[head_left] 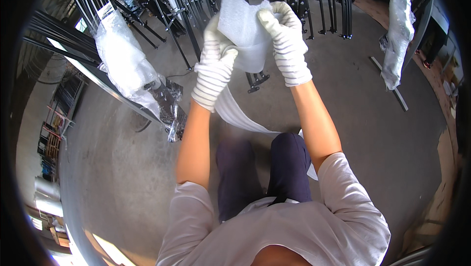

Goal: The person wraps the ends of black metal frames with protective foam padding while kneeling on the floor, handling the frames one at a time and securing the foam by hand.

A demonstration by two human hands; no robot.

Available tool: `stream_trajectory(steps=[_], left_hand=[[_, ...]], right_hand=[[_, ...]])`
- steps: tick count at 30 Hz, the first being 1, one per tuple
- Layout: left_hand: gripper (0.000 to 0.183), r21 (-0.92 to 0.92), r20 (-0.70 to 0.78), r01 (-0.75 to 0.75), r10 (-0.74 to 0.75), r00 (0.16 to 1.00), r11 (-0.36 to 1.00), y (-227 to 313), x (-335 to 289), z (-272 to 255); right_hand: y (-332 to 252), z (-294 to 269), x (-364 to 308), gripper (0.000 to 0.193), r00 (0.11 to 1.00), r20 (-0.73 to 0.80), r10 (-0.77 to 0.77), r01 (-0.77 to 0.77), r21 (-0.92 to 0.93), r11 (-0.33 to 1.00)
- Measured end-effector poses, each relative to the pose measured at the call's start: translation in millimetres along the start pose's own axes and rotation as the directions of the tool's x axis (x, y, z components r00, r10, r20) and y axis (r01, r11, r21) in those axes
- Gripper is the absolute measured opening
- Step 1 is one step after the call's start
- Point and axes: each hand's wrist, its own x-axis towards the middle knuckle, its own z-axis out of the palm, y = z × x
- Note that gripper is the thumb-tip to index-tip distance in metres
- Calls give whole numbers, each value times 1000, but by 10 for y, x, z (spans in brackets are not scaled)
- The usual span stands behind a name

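Note:
Both my hands wear white gloves with grey-striped cuffs. Between them, up in front of me, is a white foam sheet (240,18), folded over at its lower part. My left hand (218,47) grips its left side, thumb on the near face. On the right edge, my right hand (287,30) pinches the foam with the thumb in front. A long foam strip (240,116) hangs from below my left hand and curves down to the right, passing behind my knee. Black metal bars (255,82) stand right behind the sheet; whether the foam touches them is hidden.
Bundled black tubes wrapped in clear plastic (122,60) lean at the left on a pale rail. Another wrapped bundle (396,40) hangs at the right, above a metal bar (390,84) on the concrete floor (132,177). Black frames (338,6) line the back. White rolls (47,195) lie far left.

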Motion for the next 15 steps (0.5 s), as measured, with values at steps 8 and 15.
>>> stream_trajectory(steps=[8,15], left_hand=[[73,544,123,-358,350,929,759,82,-124,45],[72,377,-117,-224,286,951,899,49,-153,121]], right_hand=[[164,292,124,17,993,-88,-80,69,-122,990],[174,348,105,19,997,-5,-75,75,-15,997]])
